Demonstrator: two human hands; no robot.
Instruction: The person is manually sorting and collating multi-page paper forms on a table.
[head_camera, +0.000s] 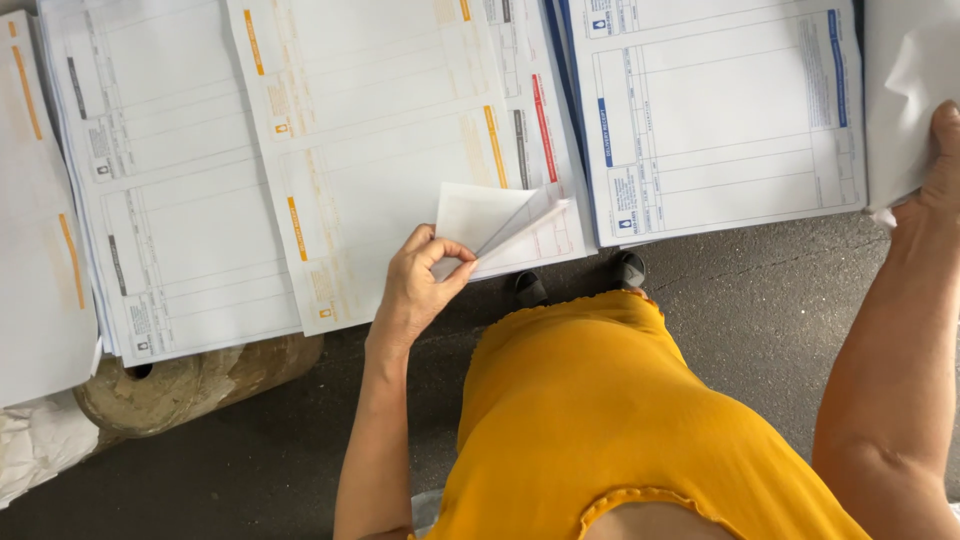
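Note:
Several stacks of printed form sheets lie side by side: a grey-marked stack (160, 180), an orange-marked stack (370, 130), a red-marked stack (545, 150) and a blue-marked stack (720, 110). My left hand (420, 285) pinches the lifted corner of a sheet (490, 222) at the near edge of the red-marked stack, folding it up. My right hand (940, 165) grips white sheets (905, 70) at the far right edge, thumb on top.
Below the stacks is dark grey floor (760, 300). A brown paper-wrapped roll (190, 380) lies under the left stacks, with crumpled white paper (35, 450) beside it. My yellow garment (610, 420) and black shoes (530, 290) show below.

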